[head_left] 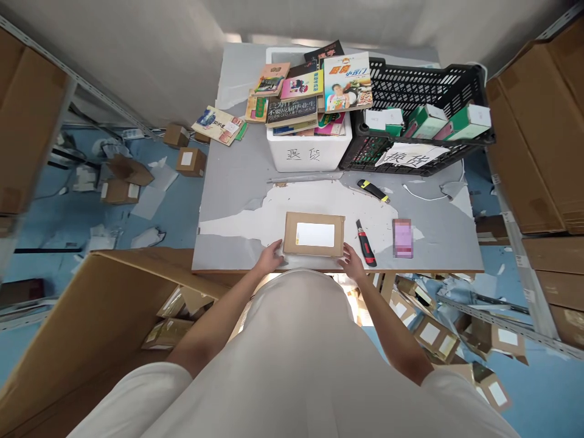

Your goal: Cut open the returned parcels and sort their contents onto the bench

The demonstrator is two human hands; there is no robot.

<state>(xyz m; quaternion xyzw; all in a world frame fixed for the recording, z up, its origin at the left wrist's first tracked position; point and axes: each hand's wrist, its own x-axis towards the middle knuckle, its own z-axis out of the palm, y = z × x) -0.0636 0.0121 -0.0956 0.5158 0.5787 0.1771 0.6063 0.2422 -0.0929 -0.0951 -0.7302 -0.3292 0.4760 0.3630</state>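
A small brown cardboard box [292, 242] with a white label lies flat near the front edge of the table. My left hand [270, 258] is at its left front corner, fingers apart, with a slight gap showing between fingertips and cardboard. At the opposite corner, my right hand [351, 261] has its fingers against the box's right side and its thumb near the front edge. Just right of that hand lies a red and black utility knife [366, 244]. A yellow and black utility knife [373, 190] rests farther back, and a pink phone-like rectangle [403, 238], blurred, lies to the right.
Behind the box stand a white foam bin [305, 153] heaped with books and a black plastic crate [410, 79] holding green-and-white packs. Loose books [219, 126] lie left. A large open carton [91, 304] flanks the table's left; several boxes [435, 334] litter the floor right.
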